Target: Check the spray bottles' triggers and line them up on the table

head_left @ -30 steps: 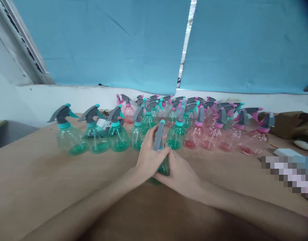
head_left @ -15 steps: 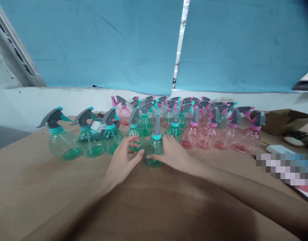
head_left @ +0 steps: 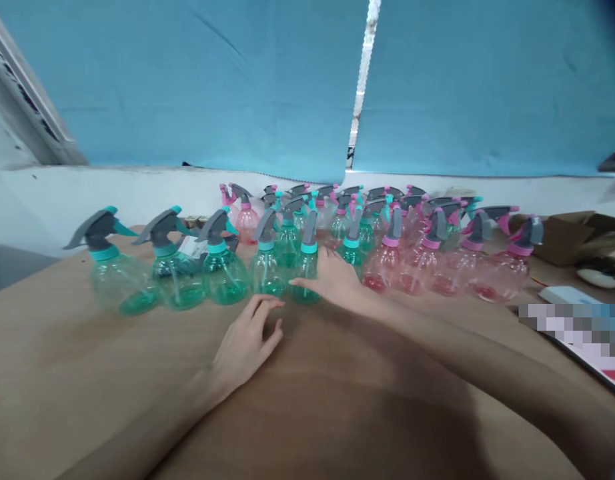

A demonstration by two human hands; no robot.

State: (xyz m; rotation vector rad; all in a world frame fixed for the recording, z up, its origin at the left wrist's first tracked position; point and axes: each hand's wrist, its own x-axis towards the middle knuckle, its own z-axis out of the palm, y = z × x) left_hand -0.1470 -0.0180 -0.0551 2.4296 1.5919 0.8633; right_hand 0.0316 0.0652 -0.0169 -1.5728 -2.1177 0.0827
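Note:
My right hand (head_left: 332, 277) is wrapped around a green spray bottle (head_left: 307, 267) with a turquoise collar and grey trigger head, which stands upright in the front row. Its thumb lies across the near side of the bottle, and the other fingers are partly hidden behind it. Just in front of the row, my left hand (head_left: 250, 337) rests low over the table with fingers loosely bent and apart, holding nothing. Nearest to it are a green spray bottle (head_left: 267, 270) and another green spray bottle (head_left: 226, 277) to its left.
Pink spray bottles (head_left: 412, 267) continue the row to the right, with more green and pink ones behind. A brown cardboard box (head_left: 570, 233) lies at the far right, near a white box (head_left: 567, 294). Behind the wooden table (head_left: 307, 413) hangs a blue curtain (head_left: 212, 87).
My right hand has moved the green bottle away from me, into line with the front row. My left hand has drawn back toward me, away from the bottles.

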